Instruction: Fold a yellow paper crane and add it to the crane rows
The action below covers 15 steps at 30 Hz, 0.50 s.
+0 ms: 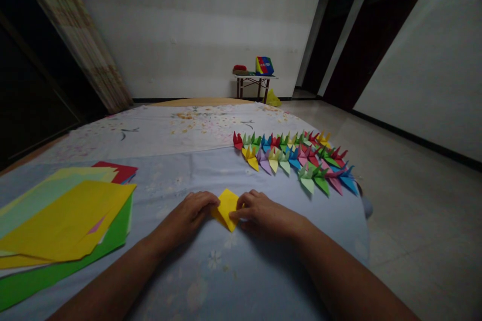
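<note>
A small yellow folded paper (227, 206), diamond-shaped with one point towards me, lies on the light blue tablecloth between my hands. My left hand (198, 209) grips its left corner, fingers closed with the thumb hidden beneath or behind. On the opposite side my right hand (256, 213) pinches the right edge between thumb and curled fingers. Part of the paper's right side is covered by those fingers. Several folded paper cranes (285, 158) in many colours stand in rows beyond my right hand.
Left of my arms lies a stack of coloured paper sheets (71, 218), yellow on top and green below. The round table's cloth (211, 165) continues to the back. Against the far wall a small table (256, 77) carries a colourful bag (264, 65) and a red item.
</note>
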{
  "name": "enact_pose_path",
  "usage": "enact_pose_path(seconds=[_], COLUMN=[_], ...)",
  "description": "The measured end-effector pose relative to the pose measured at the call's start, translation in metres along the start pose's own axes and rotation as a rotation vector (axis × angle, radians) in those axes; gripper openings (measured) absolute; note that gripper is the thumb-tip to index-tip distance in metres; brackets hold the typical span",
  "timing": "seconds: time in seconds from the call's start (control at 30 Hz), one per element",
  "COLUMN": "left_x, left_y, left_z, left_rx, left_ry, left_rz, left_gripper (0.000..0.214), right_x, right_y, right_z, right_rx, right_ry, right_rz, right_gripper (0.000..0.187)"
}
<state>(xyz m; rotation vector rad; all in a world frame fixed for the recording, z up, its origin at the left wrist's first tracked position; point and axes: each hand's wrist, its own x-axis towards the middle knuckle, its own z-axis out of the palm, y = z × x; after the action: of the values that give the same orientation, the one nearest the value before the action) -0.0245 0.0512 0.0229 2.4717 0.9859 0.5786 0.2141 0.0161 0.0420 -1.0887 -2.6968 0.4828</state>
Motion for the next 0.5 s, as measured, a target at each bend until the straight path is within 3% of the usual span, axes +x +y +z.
enact_pose_path(seconds=[0.27, 0.5], left_x=[0.021, 0.025], left_y=[-0.004, -0.016], left_z=[-0.012, -0.015], left_rx=[-0.095, -0.127], left_ry=[-0.221, -0.254], left_rz=[0.046, 0.075], left_gripper=[0.019, 0.024], right_x=[-0.001, -0.002], right_y=[0.003, 0.004], right_z=[0.003, 0.001], right_rx=[0.009, 0.021], right_ry=[0.034, 0.038], right_rz=[-0.009, -0.013], right_gripper=[0.031, 0.031])
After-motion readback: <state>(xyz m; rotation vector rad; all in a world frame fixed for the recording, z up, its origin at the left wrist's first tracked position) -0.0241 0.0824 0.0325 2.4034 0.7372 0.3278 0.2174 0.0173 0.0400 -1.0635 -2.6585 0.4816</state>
